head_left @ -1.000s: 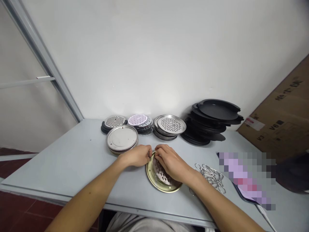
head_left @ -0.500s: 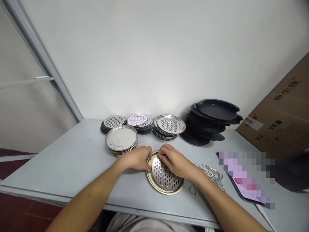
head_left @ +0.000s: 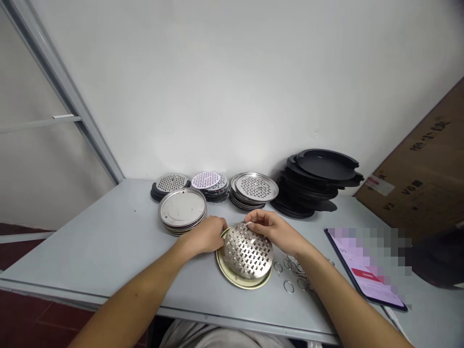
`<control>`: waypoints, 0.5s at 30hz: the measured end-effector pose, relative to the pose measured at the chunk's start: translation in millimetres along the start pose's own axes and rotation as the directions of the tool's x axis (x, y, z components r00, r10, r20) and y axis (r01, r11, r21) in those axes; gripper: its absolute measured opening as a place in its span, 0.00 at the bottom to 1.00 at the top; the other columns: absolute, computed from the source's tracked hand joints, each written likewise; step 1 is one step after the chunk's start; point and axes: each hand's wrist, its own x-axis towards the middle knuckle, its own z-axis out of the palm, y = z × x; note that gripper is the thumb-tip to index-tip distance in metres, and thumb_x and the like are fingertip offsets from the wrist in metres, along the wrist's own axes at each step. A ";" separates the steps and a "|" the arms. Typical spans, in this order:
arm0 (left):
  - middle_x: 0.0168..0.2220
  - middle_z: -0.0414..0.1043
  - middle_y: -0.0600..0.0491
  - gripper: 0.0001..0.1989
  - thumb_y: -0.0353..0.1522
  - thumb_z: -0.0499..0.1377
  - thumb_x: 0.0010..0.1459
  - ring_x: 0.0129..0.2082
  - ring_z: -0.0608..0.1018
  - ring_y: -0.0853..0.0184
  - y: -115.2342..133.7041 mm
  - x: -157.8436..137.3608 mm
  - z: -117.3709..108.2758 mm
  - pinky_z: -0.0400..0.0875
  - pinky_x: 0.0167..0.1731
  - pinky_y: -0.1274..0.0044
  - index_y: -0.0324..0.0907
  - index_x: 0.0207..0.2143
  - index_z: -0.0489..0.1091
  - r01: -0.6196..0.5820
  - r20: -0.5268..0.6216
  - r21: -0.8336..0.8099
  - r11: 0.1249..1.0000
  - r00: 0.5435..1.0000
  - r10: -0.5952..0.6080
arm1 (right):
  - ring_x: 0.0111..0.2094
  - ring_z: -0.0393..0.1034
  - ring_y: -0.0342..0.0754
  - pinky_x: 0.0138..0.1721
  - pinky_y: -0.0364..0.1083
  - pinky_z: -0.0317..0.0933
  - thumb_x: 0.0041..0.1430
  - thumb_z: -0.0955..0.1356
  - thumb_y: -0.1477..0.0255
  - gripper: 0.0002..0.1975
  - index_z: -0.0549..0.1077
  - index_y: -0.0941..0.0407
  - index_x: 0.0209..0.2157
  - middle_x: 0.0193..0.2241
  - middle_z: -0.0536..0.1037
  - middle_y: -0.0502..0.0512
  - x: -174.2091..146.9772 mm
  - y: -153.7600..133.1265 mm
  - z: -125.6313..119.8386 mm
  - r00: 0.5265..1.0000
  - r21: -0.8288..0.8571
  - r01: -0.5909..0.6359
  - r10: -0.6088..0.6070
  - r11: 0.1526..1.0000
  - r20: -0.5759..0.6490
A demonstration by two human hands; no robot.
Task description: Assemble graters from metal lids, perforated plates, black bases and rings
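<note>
A round metal grater disc (head_left: 250, 253) with raised holes is tilted above a shallow pale-yellow round tray (head_left: 237, 282). My right hand (head_left: 273, 229) pinches the disc's far edge between thumb and fingers. At the tray's far left rim, my left hand (head_left: 208, 234) is closed, its fingertips partly hidden by the disc and rim. Right of the tray lie several loose metal rings (head_left: 289, 287), some hidden under my right forearm.
Behind my hands stand stacks of round metal lids (head_left: 183, 208), perforated discs (head_left: 206, 180), grater discs in trays (head_left: 257, 187) and black pans (head_left: 322, 166). A phone (head_left: 362, 270) lies at right, near a cardboard box (head_left: 416, 169).
My right hand has lifted the grater disc's far edge, so it now tilts up from the tray. The tray has shifted slightly left. My left hand stays at its rim.
</note>
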 end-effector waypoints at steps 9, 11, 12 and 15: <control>0.22 0.70 0.53 0.07 0.26 0.54 0.46 0.22 0.66 0.70 5.9 -5.5 -3.6 0.54 0.22 0.77 0.41 0.25 0.72 -0.032 -0.008 0.022 0.999 0.999 0.032 | 0.23 0.65 0.41 0.25 0.40 0.57 0.52 0.68 0.70 0.08 0.76 0.59 0.33 0.24 0.75 0.50 3.7 12.0 -2.9 0.990 -0.141 -0.141 0.140 0.980 -0.015; 0.20 0.69 0.54 0.06 0.25 0.54 0.46 0.21 0.64 0.71 7.4 -5.9 -4.0 0.53 0.22 0.78 0.40 0.23 0.71 -0.032 -0.008 0.016 0.999 0.999 0.032 | 0.23 0.64 0.41 0.23 0.40 0.56 0.52 0.67 0.71 0.08 0.76 0.59 0.33 0.24 0.75 0.50 4.8 15.4 -2.5 0.987 -0.173 -0.160 0.160 0.972 -0.013; 0.20 0.68 0.54 0.06 0.26 0.55 0.47 0.20 0.63 0.71 8.4 -6.1 -4.1 0.53 0.21 0.78 0.40 0.22 0.70 -0.033 -0.010 0.012 0.999 0.999 0.033 | 0.23 0.64 0.41 0.23 0.40 0.57 0.52 0.67 0.72 0.08 0.76 0.59 0.33 0.24 0.75 0.50 5.2 16.9 -2.0 0.987 -0.187 -0.162 0.162 0.969 -0.014; 0.21 0.69 0.53 0.06 0.28 0.56 0.50 0.21 0.64 0.71 12.4 -7.4 -5.2 0.54 0.22 0.78 0.39 0.21 0.70 -0.009 -0.009 -0.018 1.000 1.000 0.009 | 0.23 0.65 0.41 0.24 0.40 0.57 0.52 0.66 0.72 0.08 0.76 0.58 0.33 0.24 0.75 0.50 5.4 19.5 -0.3 0.990 -0.226 -0.139 0.139 0.964 -0.014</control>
